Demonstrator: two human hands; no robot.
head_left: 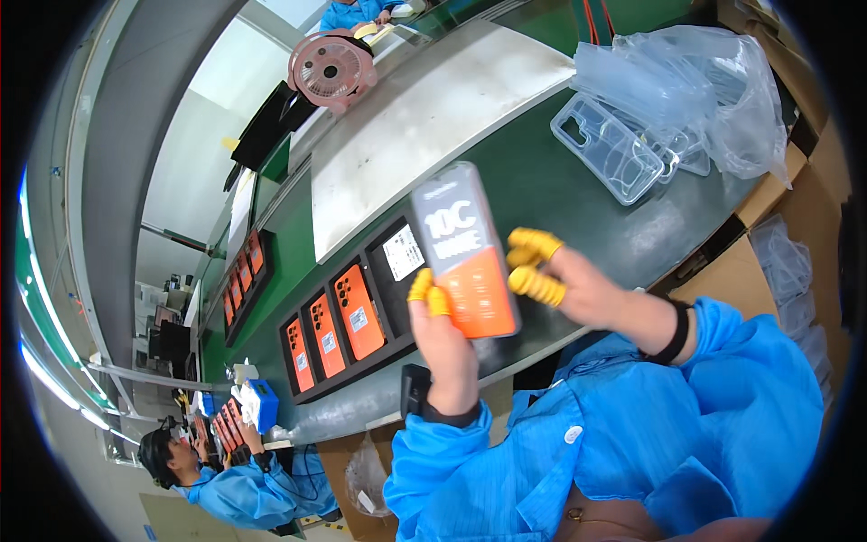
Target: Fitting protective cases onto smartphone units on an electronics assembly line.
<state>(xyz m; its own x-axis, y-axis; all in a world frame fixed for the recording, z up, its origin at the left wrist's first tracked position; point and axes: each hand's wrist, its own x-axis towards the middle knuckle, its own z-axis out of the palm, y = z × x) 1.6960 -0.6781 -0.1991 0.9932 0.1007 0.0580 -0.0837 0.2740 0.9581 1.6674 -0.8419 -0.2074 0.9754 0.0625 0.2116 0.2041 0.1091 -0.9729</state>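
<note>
The left hand (pixel 447 352) has its grip closed on the lower left side of a phone (pixel 474 280) with an orange and grey face, held up over the green bench (pixel 533 194). Yellow covers show on 2 of its fingertips; the other fingers are hidden. Blur smears the print on the face. The right hand (pixel 573 275) is just beside the phone's right edge, its grip open, the yellow-covered fingers apart; whether a fingertip touches the phone, I cannot tell.

The phone hides part of the right end of a black tray (pixel 394 298). In it lie 3 orange phones (pixel 359 312), and a white label (pixel 402 253), too small to read, shows beside the held phone. Farther left, the contents of another tray (pixel 250 300) are hard to make out. Clear cases (pixel 610 149) lie partly under a crumpled plastic bag (pixel 745 99), so their count is unclear. A co-worker (pixel 244 492) sits at the lower left; the top edge cuts off another person (pixel 348 14).
</note>
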